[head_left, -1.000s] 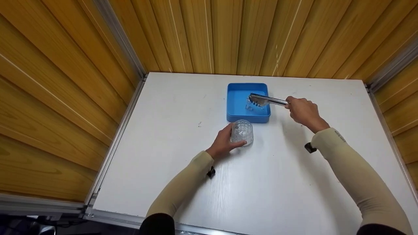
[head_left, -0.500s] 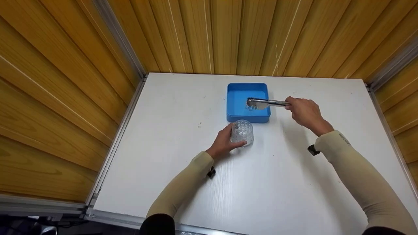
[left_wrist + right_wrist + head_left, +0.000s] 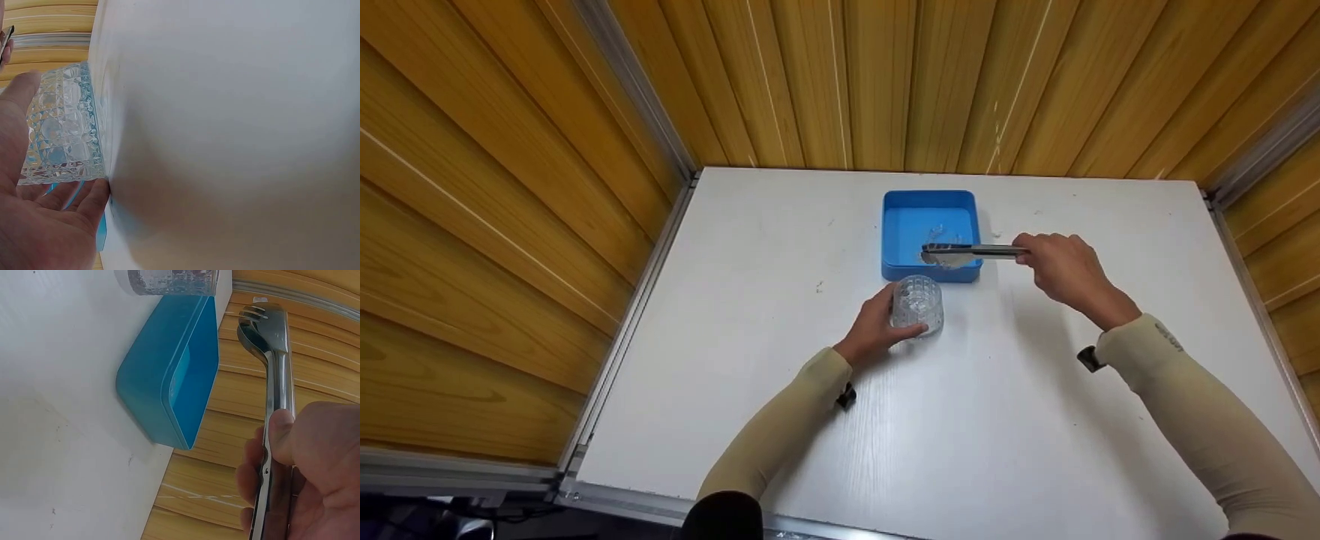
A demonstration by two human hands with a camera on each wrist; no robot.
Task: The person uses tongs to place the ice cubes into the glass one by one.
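Note:
My left hand [image 3: 877,322] holds a clear patterned glass [image 3: 917,304] upright on the table, thumb on its near side and fingers around the far side. In my right hand [image 3: 1069,274] I grip metal serving tongs [image 3: 277,377], thumb on one arm and fingers round the other. Their arms are squeezed close together. A small clear piece [image 3: 260,299] shows at the tong tips. The tong head overlaps the near part of a blue box [image 3: 892,271] in the head view. Inside the box lie several small clear pieces [image 3: 936,231], like ice cubes.
The white table [image 3: 720,337] meets a wood-plank wall [image 3: 877,82] at the back, with another plank wall [image 3: 510,225] at the left. A metal frame edge [image 3: 622,330] runs along the table's left side. The glass stands just in front of the box.
My right hand has tilted the tongs level and brought their head from the box's middle toward its near side, closer to the glass. The tong arms have come together. My left hand stays still.

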